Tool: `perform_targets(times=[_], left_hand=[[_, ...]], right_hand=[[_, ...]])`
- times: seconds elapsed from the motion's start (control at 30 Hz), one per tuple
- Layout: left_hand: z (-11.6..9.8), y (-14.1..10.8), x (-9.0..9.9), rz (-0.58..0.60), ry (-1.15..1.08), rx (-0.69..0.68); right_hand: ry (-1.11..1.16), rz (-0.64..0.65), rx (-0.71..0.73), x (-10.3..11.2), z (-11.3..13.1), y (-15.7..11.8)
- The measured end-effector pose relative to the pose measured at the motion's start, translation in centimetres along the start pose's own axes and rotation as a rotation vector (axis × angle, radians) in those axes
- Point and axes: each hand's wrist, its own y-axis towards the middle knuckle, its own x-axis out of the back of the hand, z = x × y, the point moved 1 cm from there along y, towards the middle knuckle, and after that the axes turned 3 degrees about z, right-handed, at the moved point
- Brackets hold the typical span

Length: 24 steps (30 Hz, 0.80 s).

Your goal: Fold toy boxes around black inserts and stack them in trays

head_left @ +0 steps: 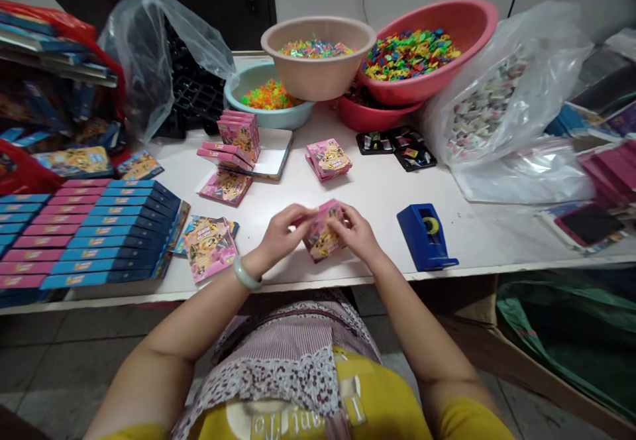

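Near the front edge of the white table, a small pink printed box (324, 236) is held tilted between both hands. My left hand (285, 231) pinches its upper left corner, with a bracelet at the wrist. Around its right side closes my right hand (358, 229), the thumb lying over the printed face. Just behind the hands is a short stack of similar pink boxes (328, 159). More pink boxes (238, 136) stand and lean at the back left, beside an opened box (275, 152) showing its white inside. Another pink box (209, 248) lies flat to the left.
A blue tape dispenser (426, 238) stands on the right. Rows of blue and pink boxes (106, 231) fill the left. Behind are a beige basin (318, 72), a red basin (427, 82) and a light blue basin (278, 118) of small plastic pieces, black trays (397, 145) and a phone (589, 223).
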Motion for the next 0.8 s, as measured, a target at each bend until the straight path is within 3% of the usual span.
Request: perform_targets(times=[0.07, 0.17, 0.27, 0.37, 0.5, 0.6, 0.7, 0.8], left_hand=[[0.7, 2.1, 0.2, -0.110, -0.099, 0.099], [1.4, 4.2, 1.4, -0.196, -0.191, 0.139], [1.9, 3.8, 3.3, -0.192, -0.140, 0.136], [3.0, 2.1, 4.6, -0.176, -0.024, 0.206], [4.5, 0.6, 4.7, -0.131, 0.031, 0.329], [5.2, 1.0, 4.1, -0.072, -0.009, 0.370], [6.3, 3.3, 2.8, -0.001, -0.125, 0.417], [7.9, 7.1, 0.6, -0.051, -0.284, 0.568]], right_hand=[[0.111, -0.018, 0.008, 0.6, -0.7, 3.3], [0.084, -0.146, -0.041, 1.8, -1.5, 10.4], [0.050, -0.141, -0.248, 2.3, -2.4, 17.3], [0.034, -0.115, -0.353, 1.9, -3.7, 21.1], [0.000, -0.097, -0.412, 1.2, -6.0, 22.0], [0.007, -0.091, -0.419, 1.9, -7.3, 21.6], [0.027, -0.110, -0.412, 3.1, -8.1, 21.2], [0.068, -0.099, -0.417, 3.4, -8.3, 20.5]])
